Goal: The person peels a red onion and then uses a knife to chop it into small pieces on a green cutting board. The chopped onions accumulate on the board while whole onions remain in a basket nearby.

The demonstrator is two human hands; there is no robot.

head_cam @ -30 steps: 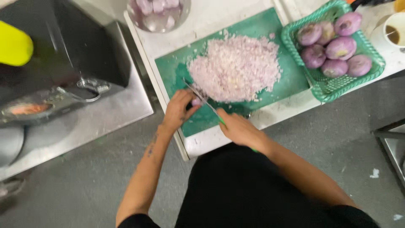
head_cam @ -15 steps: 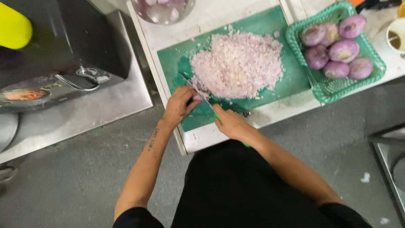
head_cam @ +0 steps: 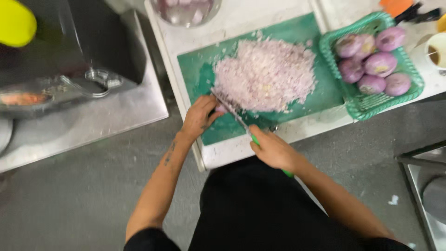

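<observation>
A green cutting board (head_cam: pixel 200 69) lies on a white table and carries a big heap of finely chopped purple onion (head_cam: pixel 265 74). My right hand (head_cam: pixel 272 148) grips the green handle of a knife (head_cam: pixel 232 111), whose blade points up-left across the board's near corner. My left hand (head_cam: pixel 200 116) rests on the board beside the blade, fingers curled over a small piece of onion at the heap's near edge.
A green plastic basket (head_cam: pixel 362 109) with several peeled purple onions (head_cam: pixel 381 62) stands right of the board. A glass bowl (head_cam: pixel 186 11) sits at the back, a cup (head_cam: pixel 436 51) at far right. A steel counter (head_cam: pixel 93 121) is on the left, grey floor below.
The view has shifted slightly. Both hands stay at the board's near-left corner, with the knife working by the left hand's fingers.
</observation>
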